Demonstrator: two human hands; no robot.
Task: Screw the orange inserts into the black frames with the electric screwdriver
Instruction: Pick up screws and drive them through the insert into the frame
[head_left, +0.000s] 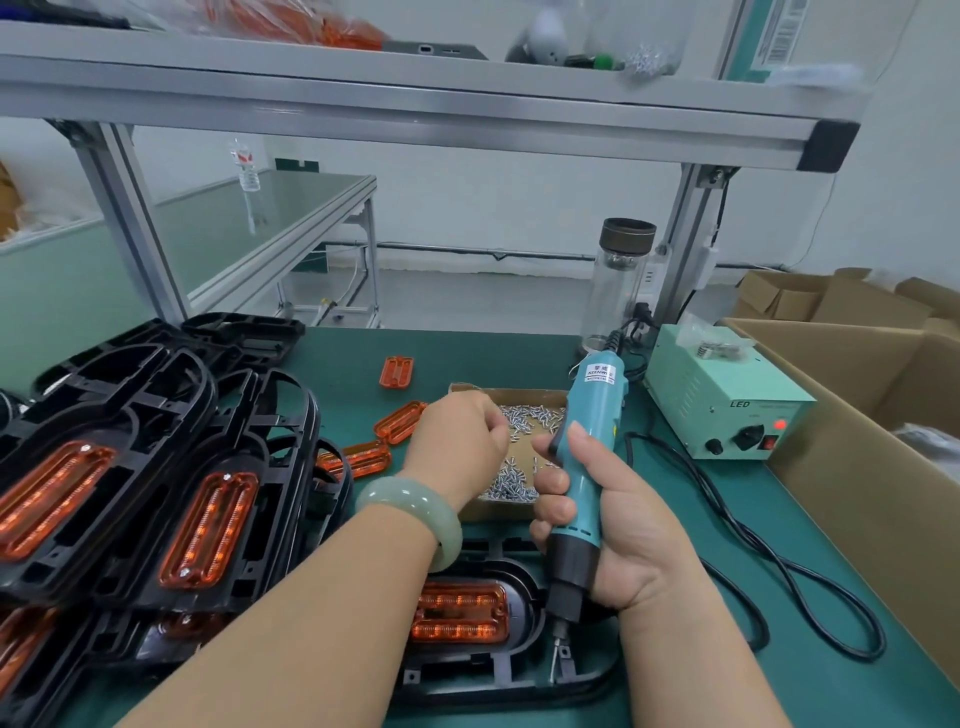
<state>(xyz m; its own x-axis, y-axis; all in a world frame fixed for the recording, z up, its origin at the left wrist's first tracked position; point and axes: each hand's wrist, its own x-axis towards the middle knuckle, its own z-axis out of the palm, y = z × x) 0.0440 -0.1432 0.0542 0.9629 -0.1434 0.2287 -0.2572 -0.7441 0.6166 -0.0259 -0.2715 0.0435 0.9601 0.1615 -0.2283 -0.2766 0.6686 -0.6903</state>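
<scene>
The black plastic frame (519, 680) that I am working on lies flat on the green worktop (675, 691), close to me. The ribbed orange insert (460, 613) sits in its oval opening, with its long axis running from left to right across my view. My right hand (613, 525) is the nearer one to it. Its fingers are wrapped tightly round the body of the teal electric screwdriver (587, 441), with the thumb up along the side. The tool stands almost upright, leaning a little away from me. Its thin metal bit (556, 660) points down to the frame just to the right of the insert's right end. I cannot say if the tip touches the plastic or hangs just above it. My left hand (460, 436), with a pale green bangle on the wrist, is further away, over the shallow cardboard tray (493, 512) of small silver screws (511, 488). This tray lies beyond the frame, between the two hands. The fingers of this hand are curled inward with the tips turned away from me, so I cannot tell if they pinch a screw or are empty. I judge that the next move needs a screw brought from the tray back towards me and down to the bit, at the right end of the insert.
</scene>
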